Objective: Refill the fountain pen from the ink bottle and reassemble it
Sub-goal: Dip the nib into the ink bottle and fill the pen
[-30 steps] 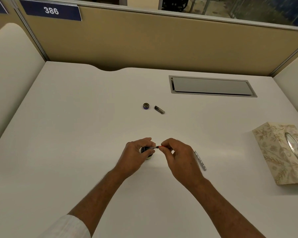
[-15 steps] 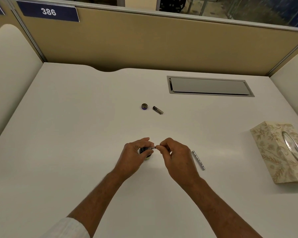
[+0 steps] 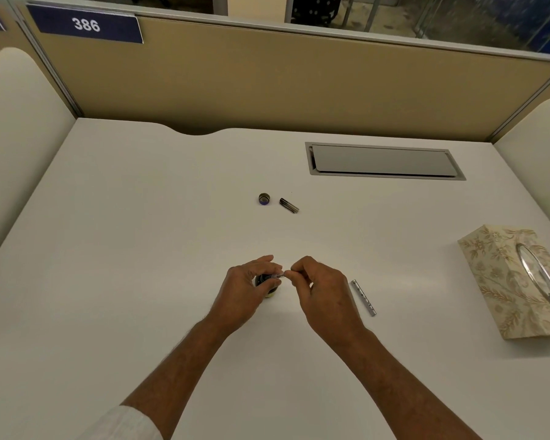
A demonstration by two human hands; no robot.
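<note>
On the white desk (image 3: 140, 281), my left hand (image 3: 245, 290) wraps around a small dark ink bottle (image 3: 267, 285), mostly hidden by the fingers. My right hand (image 3: 324, 290) pinches the end of a thin pen section (image 3: 278, 275) that reaches into the bottle's mouth. A silver pen barrel (image 3: 362, 297) lies on the desk just right of my right hand. Farther back lie the bottle's round cap (image 3: 264, 198) and a short dark pen cap (image 3: 289, 206).
A floral tissue box (image 3: 518, 281) stands at the right edge. A grey cable hatch (image 3: 385, 160) is set into the desk at the back right. A beige partition (image 3: 283, 81) with a "386" label closes the back.
Both hands stay at the bottle with hardly any movement; the right-hand fingers have shifted slightly on the pen section. The view has drifted a little.
</note>
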